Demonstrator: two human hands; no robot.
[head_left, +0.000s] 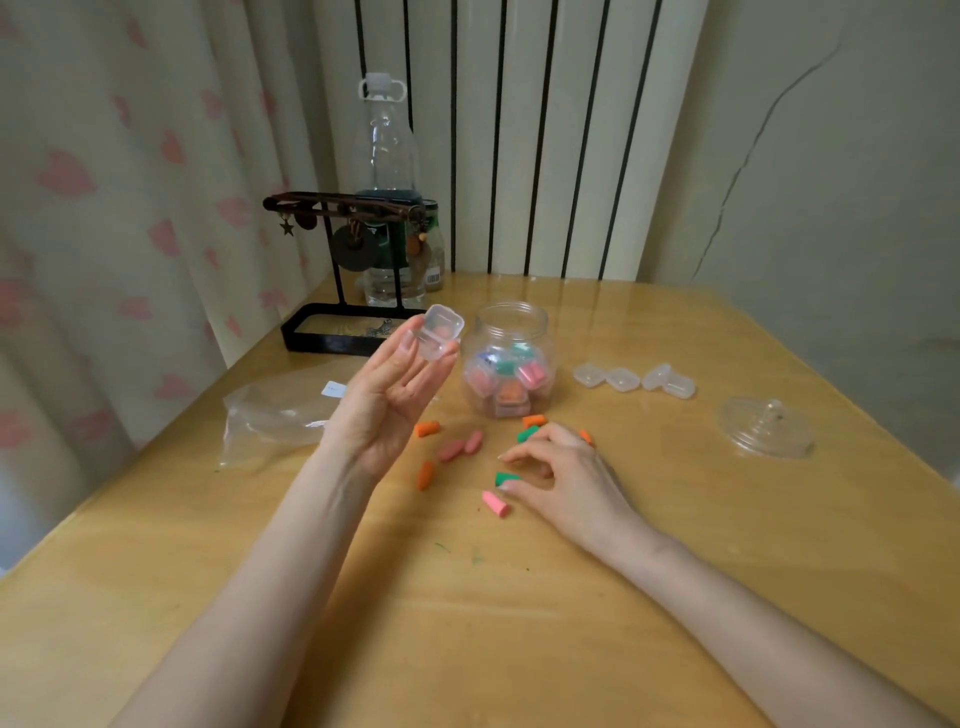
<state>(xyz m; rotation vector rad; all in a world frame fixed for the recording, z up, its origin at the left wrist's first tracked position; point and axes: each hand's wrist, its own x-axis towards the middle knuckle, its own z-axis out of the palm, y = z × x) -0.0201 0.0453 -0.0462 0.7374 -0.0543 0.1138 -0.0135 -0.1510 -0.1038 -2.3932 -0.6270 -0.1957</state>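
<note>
Green earplug (506, 478), pink earplug (495, 503), clear case (438, 332), pink-heart curtain (104, 208).

1. We see only one end of the green earplug (505, 477); the right hand (563, 467), pinching it, covers the rest.
2. We cannot identify the orange-pink blur inside the small clear case (439, 332) held by the left hand (384, 400).
3. The stand (345, 228) hides the lower half of the bottle (387, 150).
4. Both forearms run off the bottom edge.

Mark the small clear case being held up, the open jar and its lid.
small clear case (440, 331), head view, its middle.
open jar (514, 323), head view, its neck.
jar lid (763, 432), head view, domed top.
</note>
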